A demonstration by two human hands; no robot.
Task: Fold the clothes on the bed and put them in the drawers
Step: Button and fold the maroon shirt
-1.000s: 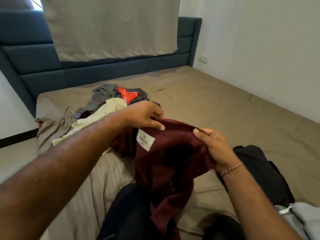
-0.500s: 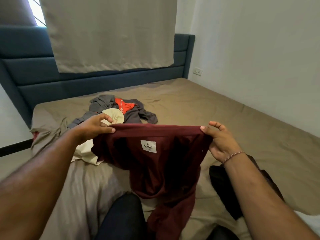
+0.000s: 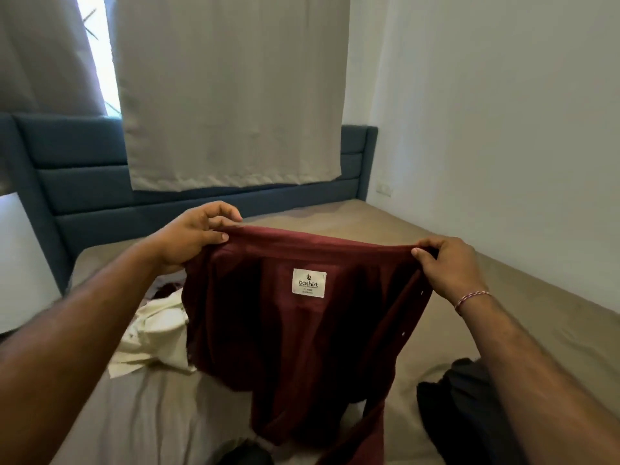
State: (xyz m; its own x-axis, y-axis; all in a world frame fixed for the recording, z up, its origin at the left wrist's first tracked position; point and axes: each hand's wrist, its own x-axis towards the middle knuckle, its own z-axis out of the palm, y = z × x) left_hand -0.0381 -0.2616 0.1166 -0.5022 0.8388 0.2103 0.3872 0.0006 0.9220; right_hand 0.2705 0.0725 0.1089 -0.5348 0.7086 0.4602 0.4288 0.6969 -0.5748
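Both hands, left hand (image 3: 191,236) and right hand (image 3: 449,266), are pinching the maroon shirt (image 3: 302,330) by its top edge, holding it spread above the bed (image 3: 503,330).

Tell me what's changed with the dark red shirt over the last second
Both hands drew apart and rose, stretching the bunched maroon cotton shirt out flat by its top edge so that it hangs open with the white label facing the camera. The left hand and the right hand kept their pinch on it throughout. The cream garment and the black garment stayed on the bed.
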